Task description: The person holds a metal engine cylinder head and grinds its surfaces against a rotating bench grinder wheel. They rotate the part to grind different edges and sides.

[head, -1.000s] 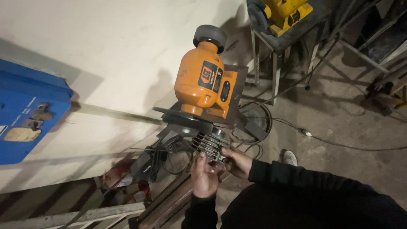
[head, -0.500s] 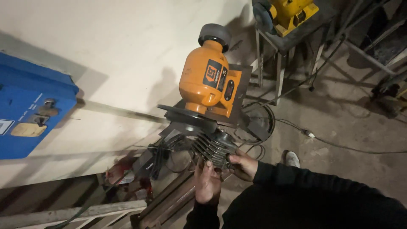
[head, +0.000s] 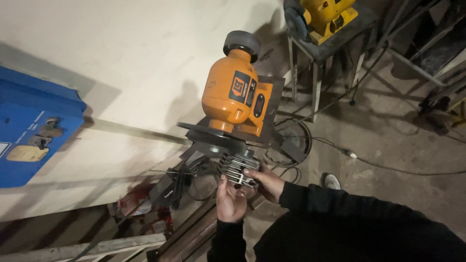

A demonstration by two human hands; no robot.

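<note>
Now held closer under the grinder [head: 238,97]: finned cylinder [head: 237,168] clasped in both hands, left hand [head: 230,199] cupped beneath, right hand [head: 266,182] closed over its side. Pressed nearer the dark wheel [head: 213,138] than a second ago, perhaps touching it; contact hidden. Cable [head: 388,167] trailing across floor.
</note>
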